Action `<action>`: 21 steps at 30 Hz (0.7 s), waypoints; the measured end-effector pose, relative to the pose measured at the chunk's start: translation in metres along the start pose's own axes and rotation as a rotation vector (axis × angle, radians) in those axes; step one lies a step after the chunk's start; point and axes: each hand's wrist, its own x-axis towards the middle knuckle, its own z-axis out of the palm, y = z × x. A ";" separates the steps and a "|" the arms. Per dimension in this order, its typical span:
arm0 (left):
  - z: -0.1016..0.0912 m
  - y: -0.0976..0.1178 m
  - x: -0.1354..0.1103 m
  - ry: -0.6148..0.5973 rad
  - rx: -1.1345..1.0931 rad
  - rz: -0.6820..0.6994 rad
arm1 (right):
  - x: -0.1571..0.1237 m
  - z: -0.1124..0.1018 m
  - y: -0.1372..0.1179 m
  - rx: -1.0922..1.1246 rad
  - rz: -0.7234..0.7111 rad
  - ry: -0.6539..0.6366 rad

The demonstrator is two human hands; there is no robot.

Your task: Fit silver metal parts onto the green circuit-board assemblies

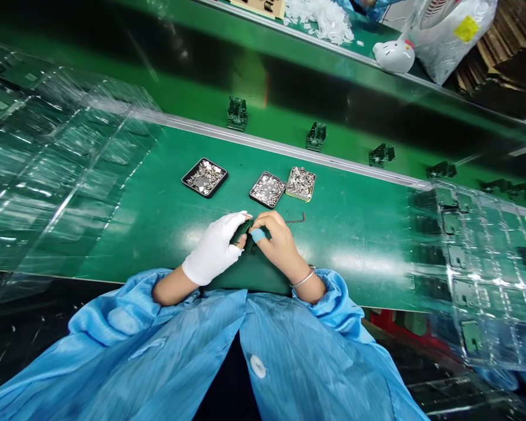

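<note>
My left hand [217, 245], in a white glove with bare fingertips, is closed around a green circuit board [242, 232]. Thumb and fingers of my bare right hand [275, 238] are pinched at the board's right side, with blue tape around one digit. Whether a small part sits in that pinch is hidden. A thin hex key [296, 220] lies on the green mat just beyond my right hand. Past my hands are three small trays of shiny metal parts: a left tray [204, 177], a middle tray [267, 189] and a right tray [301, 183].
Several board assemblies [316, 137] stand in a row beyond the metal rail [263, 142]. Clear plastic blister trays stack up at left [61, 152] and right [477, 275], the right ones holding boards. On the upper shelf are white plastic bits [322, 20] and a bagged fan [442, 35].
</note>
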 end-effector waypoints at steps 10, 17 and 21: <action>-0.006 0.013 0.014 -0.026 0.319 0.032 | -0.003 0.002 0.000 -0.017 0.002 0.006; 0.017 0.021 0.002 0.126 0.402 0.070 | -0.005 0.006 0.005 -0.090 0.027 0.060; 0.015 0.003 0.005 0.079 0.165 0.133 | 0.005 -0.012 0.011 -0.009 0.044 0.057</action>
